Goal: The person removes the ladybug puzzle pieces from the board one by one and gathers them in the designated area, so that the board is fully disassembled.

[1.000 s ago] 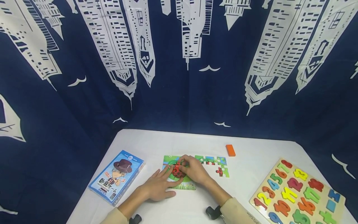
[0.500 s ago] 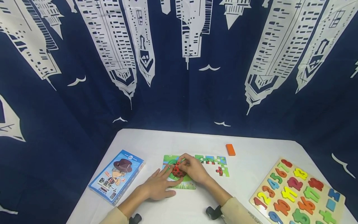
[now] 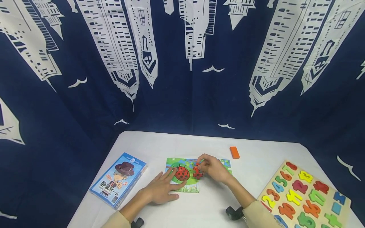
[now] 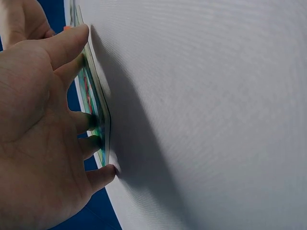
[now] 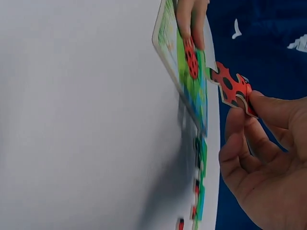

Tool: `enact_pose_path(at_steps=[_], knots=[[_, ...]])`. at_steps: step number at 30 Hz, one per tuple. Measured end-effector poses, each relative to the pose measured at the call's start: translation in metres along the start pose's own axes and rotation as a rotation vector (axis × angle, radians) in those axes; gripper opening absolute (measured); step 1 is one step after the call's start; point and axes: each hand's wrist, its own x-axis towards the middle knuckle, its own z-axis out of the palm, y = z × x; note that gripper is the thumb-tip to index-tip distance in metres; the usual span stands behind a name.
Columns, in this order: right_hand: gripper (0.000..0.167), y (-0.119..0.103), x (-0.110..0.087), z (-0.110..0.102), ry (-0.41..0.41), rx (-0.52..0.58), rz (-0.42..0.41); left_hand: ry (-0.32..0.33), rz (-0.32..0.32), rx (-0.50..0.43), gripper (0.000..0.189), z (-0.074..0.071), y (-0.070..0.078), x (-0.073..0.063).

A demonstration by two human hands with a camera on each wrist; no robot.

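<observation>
My left hand [image 3: 161, 190] lies with spread fingers over the left side of a ladybug puzzle board [image 3: 191, 189]; in the left wrist view its fingertips are at the board's edge. A printed ladybug [image 3: 182, 173] shows on the board. Between thumb and fingertips, my right hand [image 3: 214, 169] pinches a red, black-spotted jigsaw piece [image 5: 232, 86]. In the right wrist view this piece is raised off the board and tilted. Several loose jigsaw pieces [image 3: 226, 163] lie to the right of the board, partly hidden by the right hand.
A blue game box [image 3: 118, 180] lies on the left of the white table [image 3: 159, 145]. Behind the loose pieces is an orange block [image 3: 234, 152]. A wooden number board [image 3: 309, 197] takes up the right front, close to the right sleeve [image 3: 260, 215]. A patterned navy cloth [image 3: 171, 107] hangs behind.
My right hand has moved right and up from the ladybug, carrying the spotted jigsaw piece, and now covers some loose pieces. The left hand has stayed in place.
</observation>
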Motion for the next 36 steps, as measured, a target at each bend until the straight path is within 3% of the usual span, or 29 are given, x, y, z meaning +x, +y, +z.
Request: enact_pose_path(at_steps=[8,15,22,36], knots=[[0.016,0.015,-0.009,-0.026,0.018,-0.062,0.092,-0.004,0.004,-0.001,0.055,0.001,0.000,-0.001],[0.012,0.028,-0.014,-0.035,0.036,-0.113,0.182,-0.006,0.015,0.010,0.055,0.001,0.000,-0.002],[0.010,0.035,-0.014,-0.036,0.080,-0.200,0.208,0.000,0.019,0.002,0.055,0.000,0.000,-0.002],[0.011,0.039,-0.010,-0.038,0.080,-0.223,0.221,0.004,0.019,0.003,0.055,0.001,-0.002,0.000]])
